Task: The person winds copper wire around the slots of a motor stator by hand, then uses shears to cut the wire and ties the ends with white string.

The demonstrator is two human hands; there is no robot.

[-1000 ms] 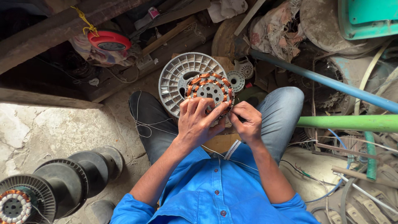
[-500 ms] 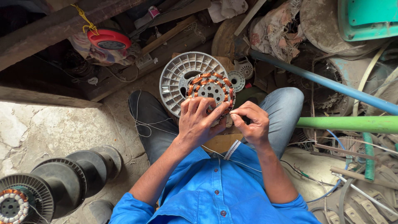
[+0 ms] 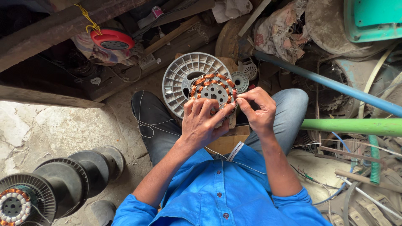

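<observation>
Between both hands' grip, copper-wound stator (image 3: 213, 90)

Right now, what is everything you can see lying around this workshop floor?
wound stator: one, copper coils on a pale core, held up over the knees
round plastic fan housing: one, grey, behind the stator
small grille disc: one, grey-white, right of the housing
red round casing: one, upper left, among rags
blue pipe: one, slanting at right
green pipe: one, level at right
teal board: one, top right corner
dark spools: a row, lower left
second stator: one, copper and white, bottom left corner
wooden beam: one, brown, upper left
left hand: holds the stator from below
right hand: fingertips pinch at the stator's right edge
</observation>
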